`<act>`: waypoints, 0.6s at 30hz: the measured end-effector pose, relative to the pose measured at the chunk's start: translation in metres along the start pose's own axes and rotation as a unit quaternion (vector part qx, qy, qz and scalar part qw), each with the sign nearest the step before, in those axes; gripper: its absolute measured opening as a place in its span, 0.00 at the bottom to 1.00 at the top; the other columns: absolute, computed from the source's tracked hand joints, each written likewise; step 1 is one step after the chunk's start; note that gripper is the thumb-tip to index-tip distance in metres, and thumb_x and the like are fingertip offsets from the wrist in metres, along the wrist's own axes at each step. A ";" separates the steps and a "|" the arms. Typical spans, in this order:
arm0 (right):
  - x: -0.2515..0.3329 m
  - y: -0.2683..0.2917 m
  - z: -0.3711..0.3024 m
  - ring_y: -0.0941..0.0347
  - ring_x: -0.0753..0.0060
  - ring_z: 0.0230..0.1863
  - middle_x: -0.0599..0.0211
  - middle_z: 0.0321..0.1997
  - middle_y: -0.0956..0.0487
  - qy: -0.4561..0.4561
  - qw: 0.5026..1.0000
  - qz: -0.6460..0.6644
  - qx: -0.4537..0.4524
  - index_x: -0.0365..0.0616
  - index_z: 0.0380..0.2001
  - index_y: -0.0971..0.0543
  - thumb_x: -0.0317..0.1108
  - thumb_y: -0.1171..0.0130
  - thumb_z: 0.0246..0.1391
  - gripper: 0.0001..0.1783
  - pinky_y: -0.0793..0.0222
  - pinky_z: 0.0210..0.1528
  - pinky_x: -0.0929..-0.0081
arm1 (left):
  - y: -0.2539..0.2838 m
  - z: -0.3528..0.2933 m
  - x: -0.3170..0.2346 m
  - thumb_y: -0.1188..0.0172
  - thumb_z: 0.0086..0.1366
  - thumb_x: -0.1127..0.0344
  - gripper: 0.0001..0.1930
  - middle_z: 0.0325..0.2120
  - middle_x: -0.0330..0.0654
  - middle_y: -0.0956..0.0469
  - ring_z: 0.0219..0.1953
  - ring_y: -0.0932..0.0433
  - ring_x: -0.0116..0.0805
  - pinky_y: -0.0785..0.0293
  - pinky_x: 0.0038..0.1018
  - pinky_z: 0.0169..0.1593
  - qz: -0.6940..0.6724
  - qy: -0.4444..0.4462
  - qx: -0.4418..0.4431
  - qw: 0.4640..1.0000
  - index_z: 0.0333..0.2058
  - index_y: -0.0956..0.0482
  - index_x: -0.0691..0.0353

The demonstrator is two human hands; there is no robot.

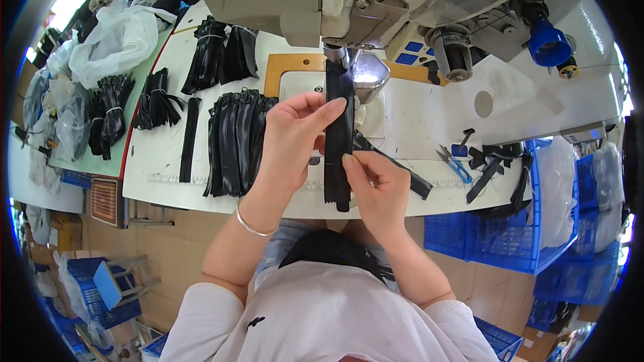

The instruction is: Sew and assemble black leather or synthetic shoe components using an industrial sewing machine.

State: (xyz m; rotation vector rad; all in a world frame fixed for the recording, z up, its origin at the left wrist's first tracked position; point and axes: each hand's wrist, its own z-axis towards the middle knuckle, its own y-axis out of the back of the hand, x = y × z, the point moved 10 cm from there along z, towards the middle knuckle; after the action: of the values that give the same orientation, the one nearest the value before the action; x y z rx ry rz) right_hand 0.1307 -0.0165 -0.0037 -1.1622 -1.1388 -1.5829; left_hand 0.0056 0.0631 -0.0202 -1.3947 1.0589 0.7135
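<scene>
A long black zipper strip (338, 137) runs from under the needle area of the sewing machine (372, 17) down toward me, its near end past the table edge. My left hand (293, 127) pinches it from the left, thumb on top and fingers partly hidden behind. Lower down, my right hand (381, 188) grips its right edge between thumb and fingers. Just left of my left hand lies a wide pile of black zippers (238, 141), with a single zipper (190, 141) beside it. Another black strip (402, 171) lies slanted behind my right hand.
Tied black bundles (204, 57) lie at the back left. Blue-handled thread snips (456, 164) and black scraps (496, 161) are on the right of the white table (168, 188). Blue crates (500, 241) stand at the right edge. A plastic bag (114, 43) sits far left.
</scene>
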 end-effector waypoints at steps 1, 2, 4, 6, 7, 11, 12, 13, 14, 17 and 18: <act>0.002 0.001 0.004 0.36 0.86 0.21 0.70 0.17 0.29 0.004 1.000 -0.005 -0.009 0.33 0.28 0.23 0.27 0.41 0.54 0.06 0.39 0.24 0.83 | 0.000 0.004 -0.001 0.35 0.58 0.67 0.07 0.20 0.32 0.23 0.18 0.28 0.16 0.37 0.13 0.19 -0.005 -0.002 -0.006 1.000 0.30 0.22 0.63; 0.003 0.001 0.007 0.36 0.86 0.21 0.70 0.17 0.29 0.005 1.000 -0.005 -0.009 0.33 0.28 0.23 0.27 0.41 0.54 0.06 0.39 0.24 0.83 | 0.000 0.007 -0.002 0.35 0.58 0.67 0.07 0.20 0.32 0.23 0.18 0.28 0.16 0.37 0.13 0.19 -0.006 -0.003 -0.005 1.000 0.30 0.22 0.63; 0.008 0.003 0.014 0.37 0.87 0.21 0.70 0.17 0.29 0.020 0.999 0.006 -0.024 0.33 0.29 0.23 0.27 0.41 0.53 0.06 0.39 0.24 0.84 | -0.002 0.014 -0.007 0.35 0.59 0.64 0.09 0.21 0.31 0.23 0.19 0.28 0.15 0.36 0.13 0.19 0.001 -0.014 0.001 1.000 0.30 0.22 0.63; 0.011 0.004 0.022 0.37 0.88 0.21 0.71 0.17 0.29 0.029 0.999 -0.001 -0.027 0.33 0.28 0.23 0.27 0.41 0.53 0.06 0.40 0.24 0.84 | -0.004 0.018 -0.013 0.36 0.59 0.63 0.09 0.20 0.31 0.23 0.18 0.30 0.15 0.38 0.14 0.19 0.001 -0.018 -0.005 1.000 0.30 0.22 0.64; 0.013 0.004 0.026 0.38 0.88 0.21 0.71 0.17 0.29 0.037 0.999 -0.008 -0.030 0.33 0.28 0.23 0.27 0.41 0.53 0.06 0.40 0.24 0.84 | -0.005 0.021 -0.016 0.36 0.59 0.63 0.10 0.20 0.31 0.24 0.17 0.31 0.15 0.40 0.14 0.19 0.001 -0.020 -0.012 1.000 0.30 0.22 0.64; 0.022 0.003 0.042 0.40 0.88 0.20 0.71 0.15 0.29 0.033 0.999 -0.019 -0.037 0.33 0.28 0.22 0.28 0.40 0.53 0.07 0.42 0.23 0.83 | -0.001 0.039 -0.023 0.37 0.59 0.64 0.08 0.18 0.30 0.27 0.15 0.37 0.15 0.45 0.15 0.19 0.024 -0.036 -0.020 0.999 0.30 0.21 0.64; 0.021 0.003 0.046 0.40 0.88 0.20 0.71 0.15 0.29 0.034 0.999 -0.021 -0.037 0.33 0.28 0.22 0.28 0.40 0.53 0.07 0.42 0.23 0.83 | -0.001 0.043 -0.023 0.38 0.59 0.66 0.07 0.17 0.29 0.29 0.15 0.39 0.16 0.47 0.15 0.20 0.013 -0.031 -0.033 0.999 0.30 0.21 0.64; 0.019 0.004 0.051 0.40 0.88 0.19 0.71 0.15 0.29 0.033 0.998 -0.025 -0.042 0.33 0.29 0.22 0.29 0.40 0.53 0.08 0.42 0.22 0.83 | -0.001 0.046 -0.023 0.39 0.59 0.67 0.06 0.16 0.29 0.30 0.14 0.41 0.16 0.49 0.16 0.20 0.001 -0.026 -0.046 0.999 0.30 0.21 0.64; 0.018 0.005 0.055 0.40 0.87 0.19 0.70 0.15 0.29 0.032 0.998 -0.029 -0.046 0.33 0.29 0.22 0.29 0.40 0.53 0.08 0.43 0.22 0.83 | -0.003 0.049 -0.025 0.39 0.58 0.69 0.04 0.16 0.28 0.32 0.14 0.42 0.17 0.50 0.16 0.19 -0.003 -0.026 -0.047 0.999 0.29 0.21 0.64; 0.027 0.004 0.065 0.36 0.87 0.19 0.70 0.16 0.26 0.057 0.997 -0.033 -0.049 0.33 0.28 0.21 0.30 0.40 0.53 0.09 0.39 0.23 0.84 | 0.000 0.063 -0.029 0.42 0.58 0.71 0.03 0.15 0.30 0.33 0.13 0.43 0.17 0.52 0.18 0.18 0.009 -0.040 -0.034 0.999 0.28 0.23 0.63; 0.028 0.002 0.067 0.36 0.87 0.19 0.70 0.16 0.26 0.057 0.997 -0.034 -0.048 0.33 0.28 0.21 0.30 0.40 0.53 0.09 0.39 0.23 0.84 | -0.002 0.065 -0.030 0.42 0.58 0.71 0.03 0.15 0.30 0.33 0.13 0.43 0.17 0.52 0.18 0.18 0.007 -0.040 -0.035 0.999 0.28 0.23 0.63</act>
State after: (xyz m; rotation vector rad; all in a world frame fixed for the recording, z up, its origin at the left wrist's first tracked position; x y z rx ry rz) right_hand 0.1404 0.0446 0.0340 -1.0897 -1.0481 -1.7504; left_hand 0.0062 0.1325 -0.0008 -1.4071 0.9904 0.8172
